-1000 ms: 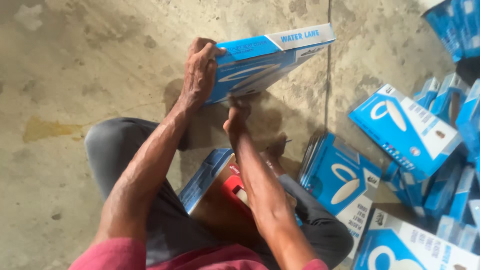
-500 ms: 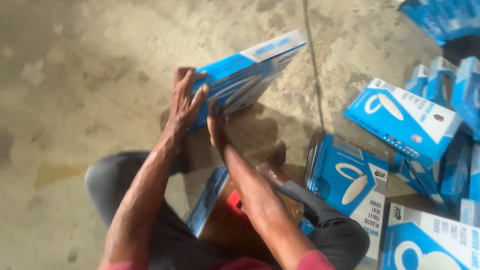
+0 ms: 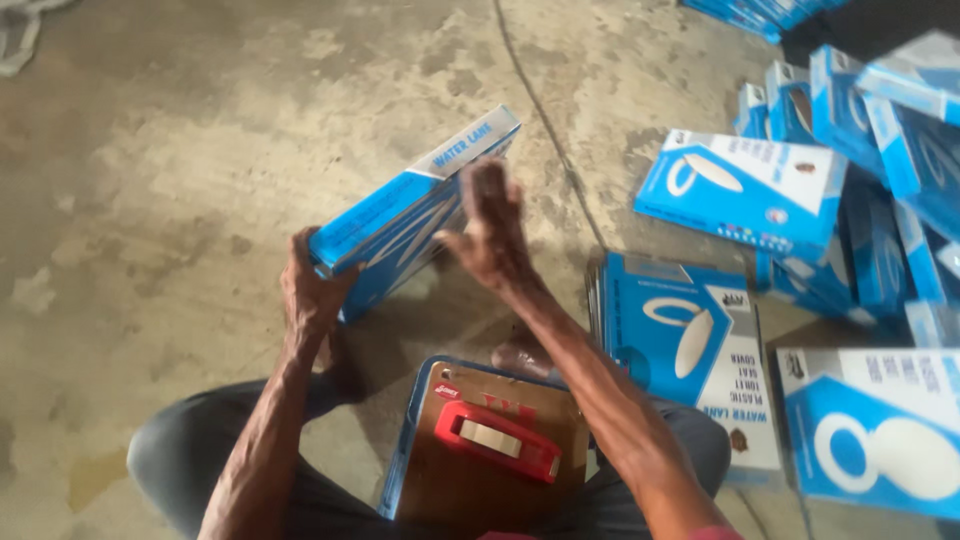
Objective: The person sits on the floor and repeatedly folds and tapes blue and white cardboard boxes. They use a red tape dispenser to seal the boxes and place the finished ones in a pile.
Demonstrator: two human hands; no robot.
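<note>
Left hand [image 3: 312, 300] clamped on blue box [image 3: 415, 210]; right hand [image 3: 490, 235] spread flat against it. Best steadied near both ends, tilt kept level.

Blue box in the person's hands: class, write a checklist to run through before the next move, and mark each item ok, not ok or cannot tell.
1. Left hand grips the lower end of the blue box: ok.
2. Right hand is on the box: ok, it touches the far side.
3. Box is level: not ok, it tilts up to the right.
4. Box flaps are closed: cannot tell.
5. Red tool is within reach: ok, it lies on the brown panel on the lap.
6. Flat boxes are nearby: ok, on the person's right.
</note>
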